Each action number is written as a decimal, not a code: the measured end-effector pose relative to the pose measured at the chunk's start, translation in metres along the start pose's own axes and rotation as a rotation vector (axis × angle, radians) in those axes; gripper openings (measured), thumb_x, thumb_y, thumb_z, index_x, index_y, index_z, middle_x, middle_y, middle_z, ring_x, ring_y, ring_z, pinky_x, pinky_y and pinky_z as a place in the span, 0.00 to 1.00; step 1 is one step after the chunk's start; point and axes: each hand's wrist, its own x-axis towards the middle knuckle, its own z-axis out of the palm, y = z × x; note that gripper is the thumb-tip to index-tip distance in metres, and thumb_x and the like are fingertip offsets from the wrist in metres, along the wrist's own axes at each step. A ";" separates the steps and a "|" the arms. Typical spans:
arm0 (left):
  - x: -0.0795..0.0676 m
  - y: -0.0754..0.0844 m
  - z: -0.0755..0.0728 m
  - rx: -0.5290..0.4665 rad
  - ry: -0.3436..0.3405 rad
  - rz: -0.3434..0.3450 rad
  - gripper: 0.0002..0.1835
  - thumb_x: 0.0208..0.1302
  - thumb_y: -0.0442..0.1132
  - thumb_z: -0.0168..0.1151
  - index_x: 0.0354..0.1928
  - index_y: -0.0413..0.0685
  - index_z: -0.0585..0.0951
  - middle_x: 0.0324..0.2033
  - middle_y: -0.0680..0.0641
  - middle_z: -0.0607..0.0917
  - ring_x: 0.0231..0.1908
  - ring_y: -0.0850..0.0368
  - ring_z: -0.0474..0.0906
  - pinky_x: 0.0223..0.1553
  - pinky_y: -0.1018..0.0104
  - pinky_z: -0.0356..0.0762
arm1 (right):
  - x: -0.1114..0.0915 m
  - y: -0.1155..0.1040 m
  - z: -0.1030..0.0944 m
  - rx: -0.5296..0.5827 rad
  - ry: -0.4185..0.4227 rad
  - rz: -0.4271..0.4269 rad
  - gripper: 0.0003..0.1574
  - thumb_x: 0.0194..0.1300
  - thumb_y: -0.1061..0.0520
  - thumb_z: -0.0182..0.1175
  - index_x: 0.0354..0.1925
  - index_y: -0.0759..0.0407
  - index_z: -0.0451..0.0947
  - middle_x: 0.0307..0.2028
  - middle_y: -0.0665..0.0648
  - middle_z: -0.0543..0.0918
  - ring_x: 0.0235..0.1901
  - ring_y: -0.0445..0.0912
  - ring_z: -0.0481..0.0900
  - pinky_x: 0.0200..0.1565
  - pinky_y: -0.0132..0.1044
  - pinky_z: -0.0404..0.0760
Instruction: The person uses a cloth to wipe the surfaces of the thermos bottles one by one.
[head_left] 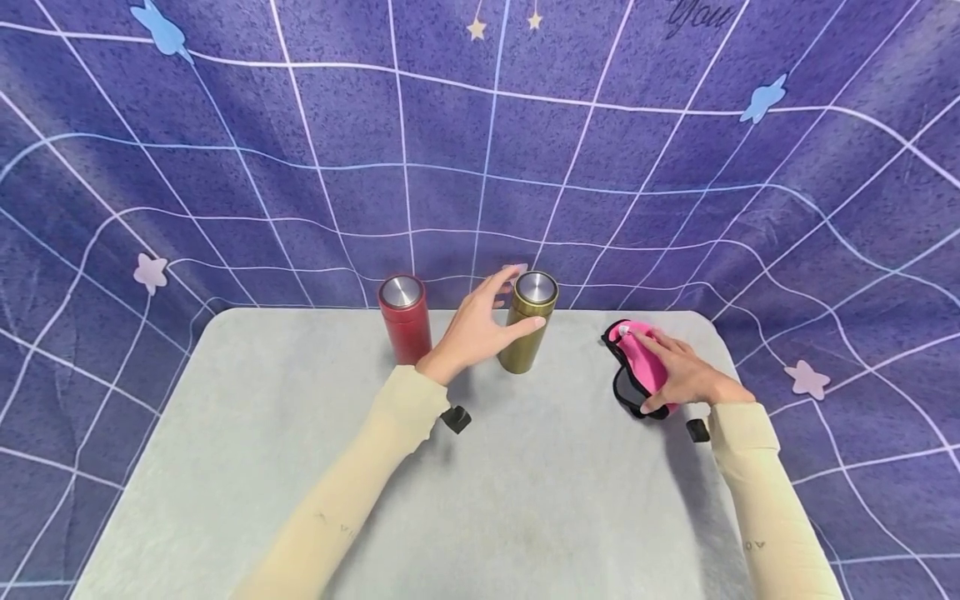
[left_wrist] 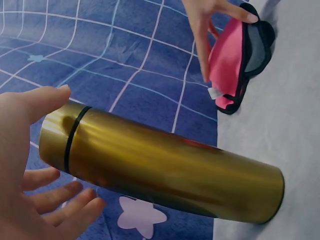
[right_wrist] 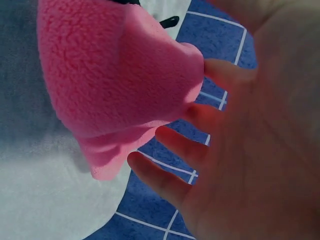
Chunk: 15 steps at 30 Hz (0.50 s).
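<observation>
A gold flask (head_left: 519,342) with a steel-topped lid stands upright on the table (head_left: 517,483). My left hand (head_left: 480,327) reaches around its upper part, thumb on the near side and fingers behind. In the left wrist view, the fingers (left_wrist: 65,202) are spread, with a gap between them and the flask. At the right lies a soft pink fleece piece (head_left: 643,362) with black edging, a grey panel and a small white tag; its exact kind is unclear. Over it, my right hand (head_left: 678,372) is spread, straight fingertips at its edge in the right wrist view.
A red flask (head_left: 408,329) with a steel-topped lid stands left of the gold one, behind my left wrist. A blue-purple cloth (head_left: 450,125) with grid lines and stars hangs behind the table and along its sides. Black wrist mounts (head_left: 456,418) show below both cuffs.
</observation>
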 end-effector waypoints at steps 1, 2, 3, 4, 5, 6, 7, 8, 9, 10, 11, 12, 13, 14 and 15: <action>0.002 0.001 -0.001 -0.001 -0.010 0.005 0.47 0.64 0.55 0.78 0.81 0.57 0.67 0.75 0.48 0.74 0.69 0.52 0.76 0.69 0.54 0.78 | 0.001 0.000 0.000 0.006 -0.004 0.001 0.88 0.31 0.49 0.91 0.83 0.60 0.53 0.80 0.79 0.50 0.74 0.81 0.52 0.70 0.81 0.58; 0.004 0.002 -0.001 -0.005 -0.019 0.008 0.47 0.64 0.55 0.78 0.81 0.55 0.67 0.75 0.48 0.74 0.69 0.51 0.76 0.69 0.53 0.78 | 0.002 0.000 0.000 0.007 -0.007 -0.001 0.88 0.31 0.49 0.91 0.83 0.60 0.53 0.80 0.79 0.49 0.74 0.81 0.52 0.70 0.81 0.59; 0.005 0.003 -0.002 -0.008 -0.027 0.011 0.48 0.64 0.54 0.79 0.81 0.54 0.67 0.75 0.47 0.74 0.69 0.51 0.76 0.70 0.53 0.78 | 0.003 0.000 0.000 0.007 -0.007 -0.008 0.88 0.30 0.50 0.91 0.83 0.60 0.53 0.80 0.79 0.50 0.74 0.81 0.52 0.70 0.81 0.59; 0.006 0.003 -0.003 -0.011 -0.036 0.010 0.48 0.63 0.53 0.79 0.82 0.54 0.67 0.76 0.47 0.74 0.70 0.49 0.76 0.70 0.51 0.78 | 0.004 0.000 0.001 0.007 -0.010 -0.011 0.88 0.30 0.50 0.91 0.83 0.60 0.53 0.80 0.79 0.50 0.75 0.81 0.52 0.71 0.81 0.58; 0.007 0.004 -0.003 -0.008 -0.045 0.006 0.48 0.63 0.53 0.79 0.82 0.55 0.66 0.77 0.47 0.73 0.71 0.49 0.75 0.70 0.52 0.77 | 0.005 0.000 0.001 0.004 -0.013 -0.017 0.88 0.30 0.50 0.91 0.83 0.60 0.53 0.80 0.79 0.50 0.75 0.81 0.52 0.71 0.81 0.58; 0.008 0.004 -0.004 -0.002 -0.054 0.000 0.48 0.63 0.54 0.79 0.82 0.56 0.66 0.77 0.47 0.72 0.71 0.49 0.75 0.70 0.52 0.77 | 0.006 0.001 0.002 0.002 -0.016 -0.019 0.88 0.30 0.50 0.91 0.83 0.60 0.53 0.80 0.79 0.49 0.75 0.81 0.52 0.71 0.80 0.58; 0.008 0.004 -0.004 0.008 -0.061 -0.008 0.48 0.63 0.54 0.79 0.82 0.57 0.66 0.78 0.48 0.72 0.70 0.48 0.76 0.70 0.51 0.77 | 0.007 0.002 0.003 0.000 -0.018 -0.023 0.88 0.30 0.50 0.91 0.83 0.60 0.53 0.80 0.80 0.49 0.75 0.82 0.52 0.71 0.80 0.58; 0.008 0.004 -0.004 0.022 -0.067 -0.015 0.48 0.63 0.55 0.79 0.82 0.59 0.66 0.78 0.49 0.72 0.70 0.48 0.77 0.70 0.50 0.77 | 0.008 0.004 0.005 -0.003 -0.020 -0.026 0.87 0.31 0.50 0.91 0.83 0.61 0.53 0.80 0.80 0.50 0.74 0.82 0.52 0.71 0.80 0.58; 0.008 0.005 -0.003 0.038 -0.072 -0.022 0.48 0.63 0.56 0.78 0.82 0.60 0.67 0.78 0.49 0.72 0.69 0.48 0.78 0.70 0.49 0.78 | 0.009 0.005 0.006 -0.003 -0.020 -0.027 0.87 0.31 0.50 0.91 0.83 0.61 0.53 0.80 0.80 0.50 0.74 0.82 0.52 0.71 0.80 0.57; 0.009 0.005 -0.003 0.052 -0.077 -0.029 0.47 0.64 0.58 0.77 0.82 0.62 0.66 0.78 0.50 0.72 0.67 0.47 0.79 0.69 0.49 0.78 | 0.010 0.006 0.008 -0.007 -0.020 -0.028 0.87 0.31 0.50 0.91 0.83 0.61 0.53 0.80 0.80 0.50 0.74 0.82 0.53 0.71 0.80 0.58; 0.009 0.005 -0.003 0.065 -0.079 -0.032 0.47 0.64 0.58 0.77 0.82 0.62 0.67 0.77 0.50 0.73 0.66 0.48 0.80 0.68 0.49 0.78 | 0.011 0.007 0.010 -0.011 -0.016 -0.028 0.87 0.31 0.50 0.91 0.82 0.61 0.53 0.80 0.80 0.50 0.74 0.83 0.53 0.71 0.80 0.58; 0.009 0.005 -0.003 0.073 -0.080 -0.032 0.47 0.65 0.59 0.76 0.82 0.62 0.67 0.76 0.49 0.74 0.65 0.48 0.81 0.67 0.48 0.79 | 0.012 0.009 0.012 -0.016 -0.010 -0.027 0.86 0.31 0.50 0.90 0.82 0.60 0.53 0.80 0.79 0.50 0.73 0.83 0.54 0.71 0.80 0.59; 0.009 0.005 -0.003 0.083 -0.077 -0.032 0.46 0.65 0.59 0.76 0.82 0.63 0.67 0.75 0.49 0.75 0.64 0.48 0.81 0.67 0.47 0.79 | 0.013 0.009 0.013 -0.025 -0.003 -0.026 0.86 0.31 0.50 0.90 0.82 0.60 0.54 0.80 0.79 0.51 0.73 0.83 0.55 0.71 0.80 0.59; 0.009 0.006 -0.003 0.088 -0.073 -0.031 0.45 0.65 0.59 0.75 0.82 0.63 0.67 0.75 0.49 0.76 0.63 0.49 0.82 0.66 0.48 0.79 | 0.014 0.010 0.015 -0.033 0.006 -0.027 0.86 0.31 0.50 0.90 0.82 0.60 0.54 0.79 0.78 0.52 0.73 0.82 0.55 0.70 0.81 0.60; 0.009 0.006 -0.003 0.086 -0.067 -0.030 0.44 0.66 0.58 0.75 0.81 0.64 0.68 0.74 0.49 0.77 0.62 0.49 0.82 0.65 0.49 0.79 | 0.015 0.010 0.017 -0.043 0.015 -0.028 0.86 0.31 0.49 0.90 0.82 0.59 0.54 0.79 0.78 0.53 0.72 0.82 0.56 0.69 0.81 0.61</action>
